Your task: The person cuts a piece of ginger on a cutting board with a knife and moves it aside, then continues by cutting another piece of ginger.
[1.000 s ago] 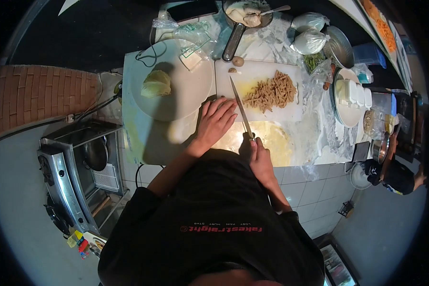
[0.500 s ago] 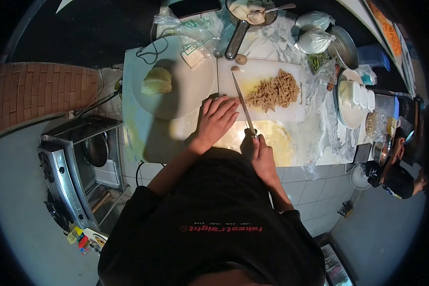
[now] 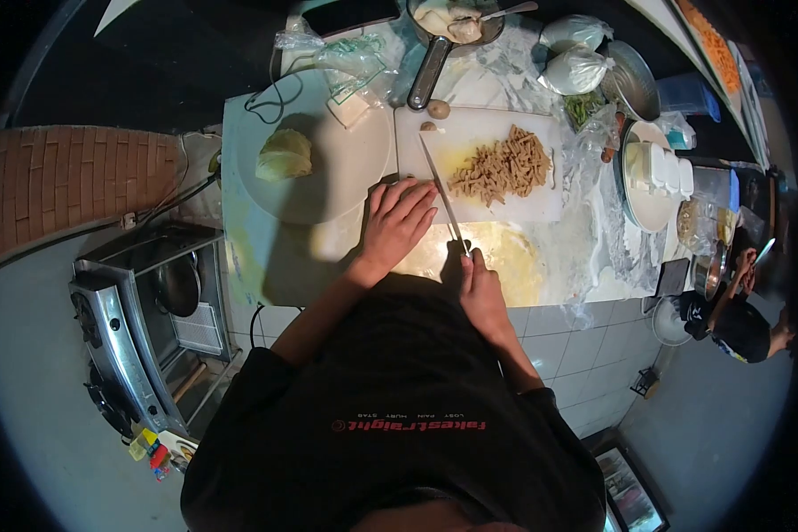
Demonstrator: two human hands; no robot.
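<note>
My right hand point(image 3: 480, 282) is closed round the handle of a long kitchen knife point(image 3: 441, 186), whose blade points away from me over the white cutting board point(image 3: 417, 133). My left hand point(image 3: 402, 222) lies with fingers stretched out at the board's near left edge, the fingertips close beside the blade. Anything under those fingertips is hidden. Right of the knife, a pile of brown cut strips point(image 3: 503, 168) rests on the board. Two small brown round pieces, the larger one point(image 3: 438, 109) at the back edge, sit beyond the knife tip.
A large pale plate point(image 3: 346, 186) on the left bears a cabbage piece point(image 3: 284, 155). Behind the board stands a saucepan point(image 3: 428, 75), its handle towards me. Tied bags point(image 3: 576, 71), a metal bowl point(image 3: 631, 80) and white containers point(image 3: 656, 173) line the right. Another person point(image 3: 740, 324) works far right.
The whole view has shifted slightly, so the table things sit a little further left. My hands and the knife keep nearly the same pose. The other person's hands have moved.
</note>
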